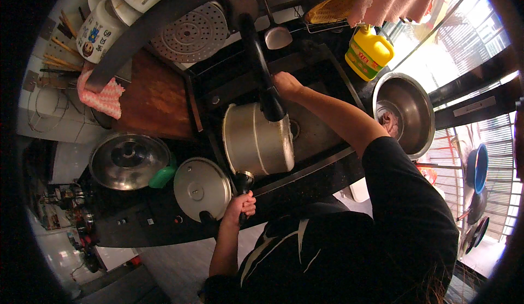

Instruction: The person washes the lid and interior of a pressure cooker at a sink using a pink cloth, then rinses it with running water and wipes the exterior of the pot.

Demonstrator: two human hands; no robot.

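Observation:
My left hand [242, 206] is wrapped around the black handle of a metal pot [256, 138]. The pot lies tilted on its side over the dark sink [315, 136]; which way its mouth faces is hard to tell. Just above it hangs the head of a black faucet [272, 106]. My right hand [288, 86] is curled at the faucet's neck, its fingertips hidden behind it. Beside the pot, a round metal pot lid [202, 189] with a black handle rests on the dark counter [163, 226].
A steel basin [415, 115] with pinkish contents stands right of the sink, near a yellow jug [370, 54]. To the left are a wooden cutting board [153, 97], a domed steel lid [129, 169] and a green object [163, 176]. A perforated steamer plate [188, 34] leans behind.

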